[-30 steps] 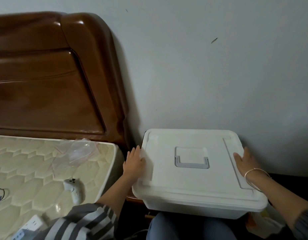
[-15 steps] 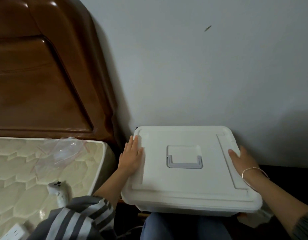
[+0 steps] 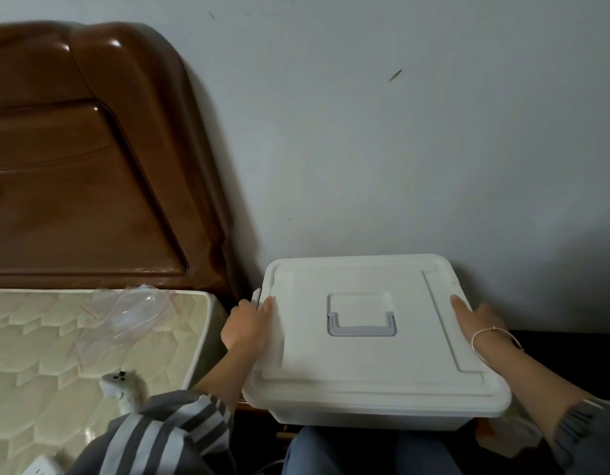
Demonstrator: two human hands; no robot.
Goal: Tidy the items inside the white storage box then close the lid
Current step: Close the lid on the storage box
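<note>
Closing step: left hand [image 3: 248, 323] and right hand [image 3: 475, 317] are gripping opposite edges of the lid [image 3: 365, 365] atop the white storage box [image 3: 365, 418]; next, probably pressing both sides down.

Dim, flat room light; soft focus.
Glare spots on the headboard [image 3: 91, 183], far left of the fingers [image 3: 267, 305]; shadow darkens the wall [image 3: 399, 149] above the right hand [image 3: 482, 318]; the near edge of the lid [image 3: 365, 365] blurs.

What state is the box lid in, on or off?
On: the lid lies flat over the white box, covering its top. Latched: cannot tell.
</note>
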